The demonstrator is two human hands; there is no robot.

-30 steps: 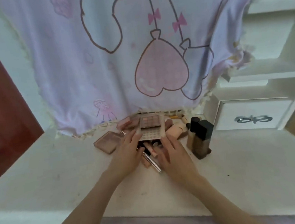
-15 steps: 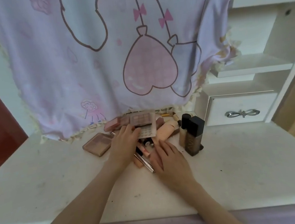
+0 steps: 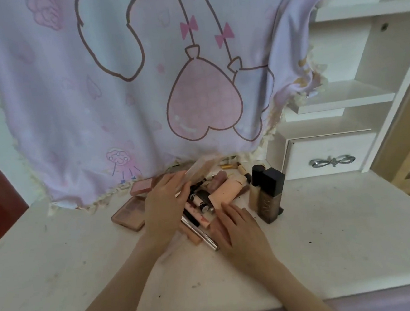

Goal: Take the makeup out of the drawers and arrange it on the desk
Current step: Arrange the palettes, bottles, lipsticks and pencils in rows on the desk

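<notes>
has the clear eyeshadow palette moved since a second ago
Yes. The clear palette lay flat on the makeup pile beside the dark foundation bottle; now the left hand grips it and has tipped it up, its far edge raised toward the hanging cloth.

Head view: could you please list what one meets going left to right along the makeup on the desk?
Brown palette → left hand → right hand → dark bottle → drawer.

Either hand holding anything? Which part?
Left hand grips the blurred clear palette by its near edge. Right hand lies flat, holding nothing.
</notes>
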